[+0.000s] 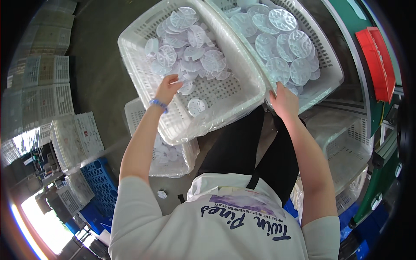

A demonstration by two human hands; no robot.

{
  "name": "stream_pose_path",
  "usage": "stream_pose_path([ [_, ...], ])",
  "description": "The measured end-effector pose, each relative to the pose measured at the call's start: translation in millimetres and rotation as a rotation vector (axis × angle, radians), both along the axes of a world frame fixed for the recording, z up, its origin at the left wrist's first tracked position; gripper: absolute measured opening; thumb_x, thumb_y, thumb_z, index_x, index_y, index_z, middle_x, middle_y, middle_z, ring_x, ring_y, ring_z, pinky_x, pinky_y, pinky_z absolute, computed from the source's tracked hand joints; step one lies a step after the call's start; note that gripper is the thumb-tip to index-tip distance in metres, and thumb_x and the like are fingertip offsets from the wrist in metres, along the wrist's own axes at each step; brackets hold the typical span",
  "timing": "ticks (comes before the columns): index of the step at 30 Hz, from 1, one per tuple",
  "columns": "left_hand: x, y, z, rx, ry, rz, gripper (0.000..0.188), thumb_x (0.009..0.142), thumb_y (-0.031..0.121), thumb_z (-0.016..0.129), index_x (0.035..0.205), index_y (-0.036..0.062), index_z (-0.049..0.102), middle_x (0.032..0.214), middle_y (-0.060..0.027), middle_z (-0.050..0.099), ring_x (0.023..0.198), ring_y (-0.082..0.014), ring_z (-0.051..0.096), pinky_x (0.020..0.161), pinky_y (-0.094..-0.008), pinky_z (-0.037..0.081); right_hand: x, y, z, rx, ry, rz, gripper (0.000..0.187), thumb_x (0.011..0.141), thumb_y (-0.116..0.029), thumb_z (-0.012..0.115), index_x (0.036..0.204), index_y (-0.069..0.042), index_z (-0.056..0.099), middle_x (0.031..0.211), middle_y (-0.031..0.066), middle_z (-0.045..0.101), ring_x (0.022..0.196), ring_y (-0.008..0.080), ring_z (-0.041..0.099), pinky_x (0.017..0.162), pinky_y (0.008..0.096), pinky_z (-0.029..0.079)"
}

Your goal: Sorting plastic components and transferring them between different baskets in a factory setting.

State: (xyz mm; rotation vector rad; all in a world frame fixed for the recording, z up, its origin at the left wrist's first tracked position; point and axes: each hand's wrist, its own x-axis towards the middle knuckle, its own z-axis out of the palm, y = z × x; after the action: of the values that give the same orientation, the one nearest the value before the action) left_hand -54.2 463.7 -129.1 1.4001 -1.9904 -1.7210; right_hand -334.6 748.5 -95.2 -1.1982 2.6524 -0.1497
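Note:
My left hand (167, 89) hangs over the near left part of a white perforated basket (242, 97), fingers bent and apart, with nothing seen between them. Close to its fingertips lies a loose pile of clear and white round plastic discs (190, 54). One white disc (197, 107) sits apart from the pile, near the basket's front corner. My right hand (286, 102) is closed on the near edge of a second white basket (331, 80), thumb and fingers at its rim. Many clear round discs (277, 47) fill that basket. Both baskets are lined with clear plastic film.
Under the left basket stands another white basket (184, 167) with white pieces. A red bin (375, 63) is at the right on a green surface. Stacked white crates (43, 104) and a blue pallet (99, 177) line the left. A round piece (162, 194) lies on the floor.

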Motion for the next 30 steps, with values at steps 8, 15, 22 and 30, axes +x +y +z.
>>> stream_pose_path([
  [8,-82.0,-49.3,-143.2,0.118,-0.438,0.517,0.095,0.061,0.042,0.078,0.129,-0.0084,0.034,0.126,-0.0284,0.048,0.115,-0.0376,0.051,0.094,-0.0404,0.042,-0.4,-5.4,-3.3,-0.001,-0.031,0.007,0.033,0.082,-0.028,0.06,0.104,-0.004,0.054,0.076,0.0133,0.063,0.07,0.031,0.063,0.061,0.0431,0.048],
  [15,-96.0,-40.8,-150.0,-0.088,-0.416,0.575,0.084,0.062,0.032,0.074,0.127,-0.0046,0.037,0.122,-0.0261,0.051,0.11,-0.0357,0.053,0.092,-0.0385,0.042,-3.9,-1.8,-0.6,-0.015,-0.044,-0.009,0.027,0.081,-0.025,0.062,0.096,-0.004,0.053,0.077,0.0109,0.063,0.069,0.0295,0.063,0.06,0.0413,0.049],
  [22,-45.3,-45.1,-141.0,0.214,-0.284,0.616,0.058,0.064,0.026,0.065,0.112,-0.0031,0.052,0.105,-0.0183,0.058,0.093,-0.0281,0.057,0.082,-0.0369,0.044,3.4,-8.2,4.7,-0.033,-0.044,0.008,0.024,0.079,-0.023,0.063,0.089,-0.004,0.052,0.077,0.0116,0.063,0.07,0.0309,0.063,0.06,0.0418,0.05],
  [30,49.3,-2.2,50.2,0.244,0.291,0.586,0.025,0.077,0.019,0.058,0.101,0.0122,0.056,0.083,0.0014,0.055,0.07,-0.0091,0.049,0.061,-0.025,0.039,-3.4,4.6,-3.3,-0.028,-0.027,0.022,0.033,0.084,-0.029,0.055,0.103,-0.003,0.054,0.082,0.0188,0.063,0.077,0.0378,0.062,0.067,0.0479,0.047],
])
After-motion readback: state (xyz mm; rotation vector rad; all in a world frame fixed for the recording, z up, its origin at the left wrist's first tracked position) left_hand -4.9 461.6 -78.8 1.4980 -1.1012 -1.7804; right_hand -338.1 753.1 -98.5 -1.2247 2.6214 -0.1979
